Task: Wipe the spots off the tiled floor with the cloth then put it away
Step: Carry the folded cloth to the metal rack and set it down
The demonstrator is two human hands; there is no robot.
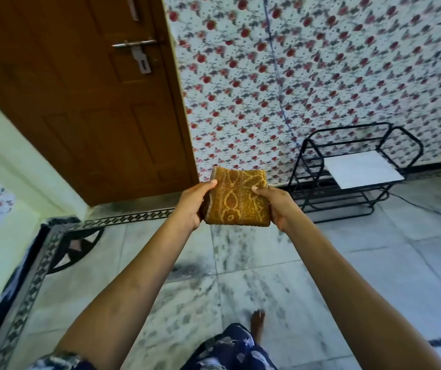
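I hold a folded mustard-yellow patterned cloth (pixel 238 200) out in front of me at arm's length, above the floor. My left hand (pixel 194 204) grips its left edge, thumb on top. My right hand (pixel 276 205) grips its right edge the same way. Below lies the pale marble-tiled floor (pixel 353 265), with a dark smudge (pixel 187 269) near a tile joint under my left forearm. Grey mottling covers the tiles around it.
A brown wooden door (pixel 102 102) with a metal latch stands ahead on the left. A black metal rack (pixel 347 172) carrying a white board stands against the floral wall on the right. A black cable (pixel 427 210) runs along the floor by it. My bare foot (pixel 257 323) shows below.
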